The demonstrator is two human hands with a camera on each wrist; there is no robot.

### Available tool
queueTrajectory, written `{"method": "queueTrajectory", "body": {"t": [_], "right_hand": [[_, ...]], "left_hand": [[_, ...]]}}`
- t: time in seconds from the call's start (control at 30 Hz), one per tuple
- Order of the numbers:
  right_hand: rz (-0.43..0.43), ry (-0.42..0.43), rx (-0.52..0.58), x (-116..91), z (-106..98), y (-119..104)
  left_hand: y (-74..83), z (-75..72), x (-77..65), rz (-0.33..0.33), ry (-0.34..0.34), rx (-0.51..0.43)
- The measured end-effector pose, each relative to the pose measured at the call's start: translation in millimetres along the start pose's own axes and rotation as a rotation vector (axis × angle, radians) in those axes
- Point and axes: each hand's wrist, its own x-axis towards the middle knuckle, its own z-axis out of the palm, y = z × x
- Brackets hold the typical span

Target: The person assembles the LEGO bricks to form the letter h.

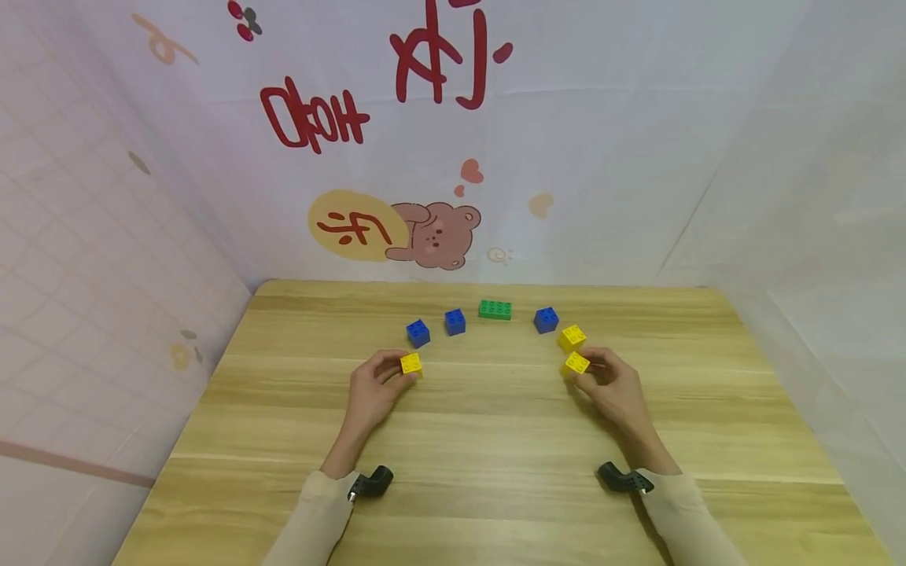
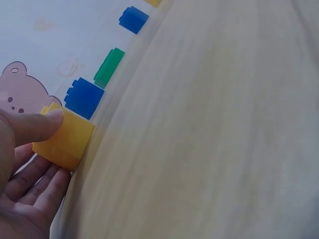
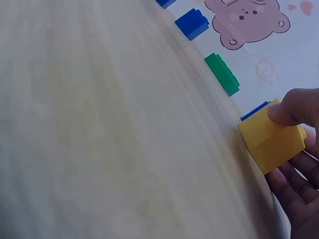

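My left hand (image 1: 373,391) pinches a yellow toy brick (image 1: 411,364) between thumb and fingers, close on the tabletop. In the left wrist view the thumb presses one face of that yellow brick (image 2: 70,137). On the other side my right hand (image 1: 614,387) grips a second yellow brick (image 1: 576,364), its studs facing up. The right wrist view shows this brick (image 3: 271,137) with the thumb across its near face. Just behind it stands another yellow brick (image 1: 572,338). A blue brick (image 1: 418,333) sits right behind the left hand's brick.
Farther back along the wooden table (image 1: 488,440) stand a blue brick (image 1: 455,321), a long green brick (image 1: 495,310) and another blue brick (image 1: 546,320), making an arc with the others. A white printed cloth (image 1: 602,141) hangs behind the table's far edge.
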Motion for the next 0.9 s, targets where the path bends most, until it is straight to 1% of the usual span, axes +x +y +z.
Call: {"method": "queueTrajectory", "body": {"t": [0.17, 0.3, 0.4, 0.5, 0.6, 0.7, 0.87, 0.9], "right_hand": [[0.005, 0.004, -0.024, -4, 3, -6], [-0.012, 0.004, -0.045, -6, 5, -23], [-0.037, -0.003, -0.04, -7, 6, -36], [-0.055, -0.016, -0.033, -9, 7, -44], [-0.057, -0.019, -0.026, -10, 9, -46], [-0.051, -0.018, -0.023, -11, 12, -45], [-0.064, -0.028, -0.014, -10, 17, -45], [-0.07, -0.033, -0.011, -9, 18, -45]], "left_hand": [[-3.4, 4.5, 0.0, 0.005, -0.014, -0.012], [-4.5, 7.8, 2.2, 0.011, -0.019, -0.014], [-4.3, 9.6, 2.3, 0.002, -0.02, -0.01], [-4.6, 10.7, 1.0, -0.009, -0.017, -0.009], [-5.5, 11.9, -0.2, -0.003, -0.021, -0.001], [-5.9, 12.9, -0.6, 0.006, -0.029, -0.005], [-4.9, 14.5, 0.0, 0.015, -0.042, -0.023], [-7.5, 15.0, 1.4, 0.018, -0.045, -0.024]]}}
